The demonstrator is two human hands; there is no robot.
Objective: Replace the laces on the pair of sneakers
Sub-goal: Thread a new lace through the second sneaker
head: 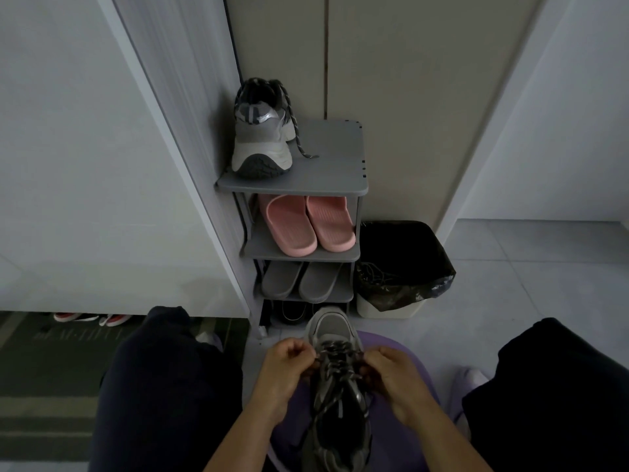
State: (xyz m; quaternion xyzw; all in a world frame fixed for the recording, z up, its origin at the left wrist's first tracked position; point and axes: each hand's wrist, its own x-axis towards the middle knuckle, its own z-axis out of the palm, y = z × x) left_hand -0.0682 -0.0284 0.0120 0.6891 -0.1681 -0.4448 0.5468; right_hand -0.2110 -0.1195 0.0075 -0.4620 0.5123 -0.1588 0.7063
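A sneaker lies on a purple seat; left hand and right hand each have a grip pinched on its lace. Uneven pulling may leave one end short. Its mate sits on the rack beyond.

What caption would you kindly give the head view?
Left hand and right hand pinch laces on a grey sneaker; the other sneaker stands atop the shoe rack.
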